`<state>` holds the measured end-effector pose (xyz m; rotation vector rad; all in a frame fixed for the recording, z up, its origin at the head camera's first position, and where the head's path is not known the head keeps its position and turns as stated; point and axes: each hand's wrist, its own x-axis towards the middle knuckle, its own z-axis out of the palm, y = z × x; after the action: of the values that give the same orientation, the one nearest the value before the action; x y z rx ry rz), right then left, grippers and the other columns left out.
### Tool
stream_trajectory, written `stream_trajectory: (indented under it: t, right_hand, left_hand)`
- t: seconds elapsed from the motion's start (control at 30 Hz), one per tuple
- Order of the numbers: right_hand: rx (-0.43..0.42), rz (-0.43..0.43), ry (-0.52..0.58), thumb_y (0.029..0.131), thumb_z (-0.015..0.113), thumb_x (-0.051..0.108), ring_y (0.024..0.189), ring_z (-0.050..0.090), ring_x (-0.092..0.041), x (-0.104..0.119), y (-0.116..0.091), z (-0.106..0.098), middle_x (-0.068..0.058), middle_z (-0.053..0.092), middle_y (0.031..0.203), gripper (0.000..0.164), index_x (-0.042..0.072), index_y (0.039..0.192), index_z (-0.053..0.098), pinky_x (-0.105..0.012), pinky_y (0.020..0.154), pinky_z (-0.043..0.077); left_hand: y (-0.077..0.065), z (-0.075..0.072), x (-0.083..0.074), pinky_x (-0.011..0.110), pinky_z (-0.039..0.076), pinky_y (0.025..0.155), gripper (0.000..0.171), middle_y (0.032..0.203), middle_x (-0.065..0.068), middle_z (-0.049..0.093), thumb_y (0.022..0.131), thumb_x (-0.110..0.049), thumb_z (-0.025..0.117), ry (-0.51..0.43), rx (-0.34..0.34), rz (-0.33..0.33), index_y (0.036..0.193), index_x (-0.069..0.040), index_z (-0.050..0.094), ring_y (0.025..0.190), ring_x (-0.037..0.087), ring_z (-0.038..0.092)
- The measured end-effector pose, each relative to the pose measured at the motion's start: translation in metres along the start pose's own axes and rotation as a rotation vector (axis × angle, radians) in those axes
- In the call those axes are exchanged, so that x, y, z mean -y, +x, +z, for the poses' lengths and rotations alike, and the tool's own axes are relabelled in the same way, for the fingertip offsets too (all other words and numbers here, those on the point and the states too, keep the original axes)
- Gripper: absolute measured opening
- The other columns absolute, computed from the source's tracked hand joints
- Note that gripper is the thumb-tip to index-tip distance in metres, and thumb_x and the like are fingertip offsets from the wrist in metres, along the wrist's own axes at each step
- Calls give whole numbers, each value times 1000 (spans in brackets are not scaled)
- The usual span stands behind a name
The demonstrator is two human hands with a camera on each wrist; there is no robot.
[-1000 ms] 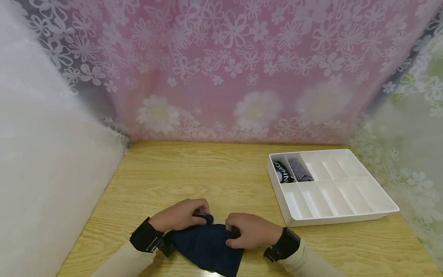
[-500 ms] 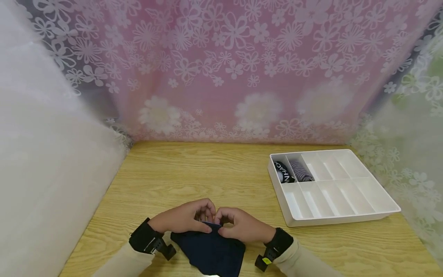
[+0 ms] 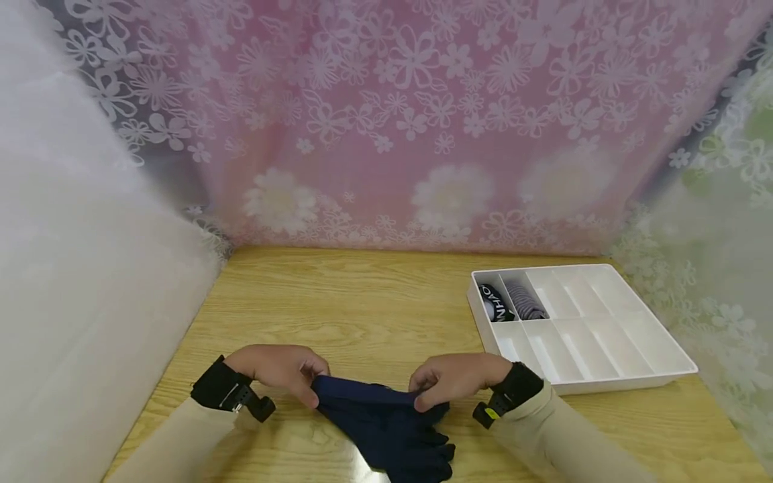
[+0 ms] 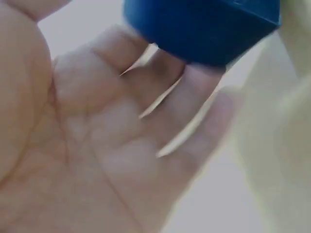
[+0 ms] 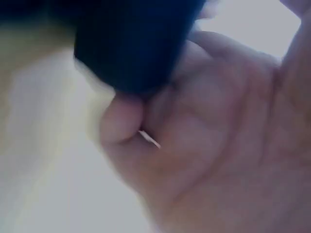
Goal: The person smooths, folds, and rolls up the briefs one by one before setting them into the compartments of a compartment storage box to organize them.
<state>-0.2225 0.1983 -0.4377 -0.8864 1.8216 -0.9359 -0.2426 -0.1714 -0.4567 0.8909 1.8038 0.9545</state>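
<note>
A pair of navy underpants [image 3: 386,426] hangs low over the front of the table in the head view, its waistband drawn straight between my hands. My left hand [image 3: 279,369] pinches the left end of the band between thumb and fingers. At the other end, my right hand [image 3: 457,379] pinches the band with its thumb on the near side. Below the right hand the fabric bunches into several folds. Both wrist views show a palm, with blurred blue cloth [image 4: 209,29] at the left fingers and dark navy cloth [image 5: 136,48] at the right ones.
On the right of the wooden table [image 3: 338,302] stands a white divided box [image 3: 610,387]. Its back-left compartments hold a rolled black item with white lettering [image 3: 495,303] and a grey striped roll [image 3: 525,300]. A pink flowered curtain [image 3: 386,147] hangs behind.
My hands first come together at the fabric's top edge, then move apart. The underpants now spread between them with the band taut, the lower part swung right.
</note>
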Motion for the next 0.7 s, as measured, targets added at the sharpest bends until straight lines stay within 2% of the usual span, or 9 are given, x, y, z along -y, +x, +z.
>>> stream_trajectory:
  t: [0.07,0.17,0.3,0.37,0.4,0.47,0.53,0.6,0.7]
  right_hand:
    - [-195,-32,-188,102,65,32,65,47,-5,5,-6,-16,12,55,77,19,17,93,70,-24,66,40]
    - [-580,-98,-566,99,72,32,68,50,-12,16,-17,-44,9,54,74,22,19,82,65,-33,74,44]
    - [-1031,-147,-1038,92,80,18,90,62,-28,28,-33,-70,-4,67,85,9,13,91,73,-53,104,42]
    - [-1133,-172,-1135,90,81,13,102,62,-35,32,-42,-75,-9,69,93,9,9,95,74,-58,117,31]
    - [-1142,-184,-1131,90,80,11,104,62,-35,35,-47,-75,-9,69,94,8,9,96,75,-57,119,29]
    - [-1104,-220,-1045,90,79,8,110,61,-36,38,-59,-73,-9,69,97,8,10,96,74,-54,121,27]
    - [-1026,-253,-878,91,78,6,122,59,-33,41,-72,-68,-7,69,108,12,14,97,73,-47,122,28]
    - [-933,-327,-642,92,75,0,134,54,-25,44,-87,-63,-5,70,115,18,17,98,72,-37,120,32]
    - [-737,-563,-236,96,65,-8,129,57,-19,50,-103,-58,-7,67,105,20,12,92,66,-32,119,34]
  left_hand:
    - [-5,-11,-7,39,46,96,15,120,-4,65,97,-26,74,32,-102,26,110,-17,74,116,18,59]
    - [-11,-29,-19,42,47,89,10,112,5,67,100,-23,70,83,-318,85,107,-15,72,106,30,62]
    - [-23,-42,-36,39,41,71,12,87,6,61,97,-13,73,428,-837,111,95,-12,62,79,27,53]
    - [-33,-45,-45,40,41,81,16,95,4,65,93,-8,77,618,-1070,76,95,-13,62,93,24,55]
    - [-38,-45,-49,42,39,83,19,95,4,64,91,-7,79,683,-1135,79,95,-13,62,94,24,51]
    - [-49,-44,-56,44,36,87,22,94,4,64,88,-4,81,730,-1151,141,92,-12,61,96,25,47]
    - [-62,-42,-63,42,35,88,27,91,-1,60,89,-8,82,685,-1068,197,88,-17,57,96,21,47]
    - [-76,-39,-71,38,36,82,32,90,-5,57,91,-9,80,567,-975,259,84,-18,51,91,17,47]
    - [-94,-35,-81,33,42,76,30,90,0,54,94,1,72,260,-840,373,83,-13,49,83,19,50]
